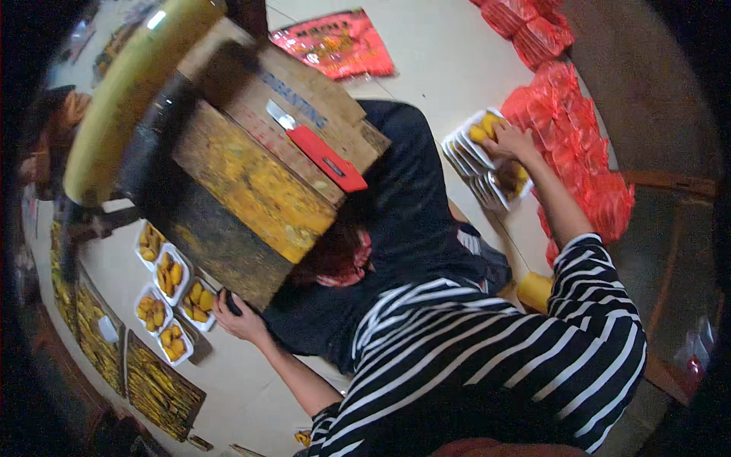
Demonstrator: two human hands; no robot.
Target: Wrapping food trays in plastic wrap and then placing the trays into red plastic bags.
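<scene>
My right hand (511, 143) is on the top white foam tray (465, 154) of a nested stack, with its fingers against yellow fruit pieces (482, 128). A second nested stack of white trays (491, 191) stands beside it, also with yellow pieces. My left hand (243, 321) is at the near corner of a dark, stained board (228, 251). A small dark rounded shape shows between thumb and fingers there; whether it is held cannot be told. Just beyond those fingers sits a white tray of yellow pieces (197, 301), among several similar filled trays (171, 274).
A red-handled knife (325, 157) lies on flattened cardboard (297, 103) beside a yellow-stained board (257, 183). A long yellow-green object (137, 97) looms at upper left. Red plastic bags (577, 137) line the right side. Flat pieces bearing yellow strips (160, 383) lie at lower left.
</scene>
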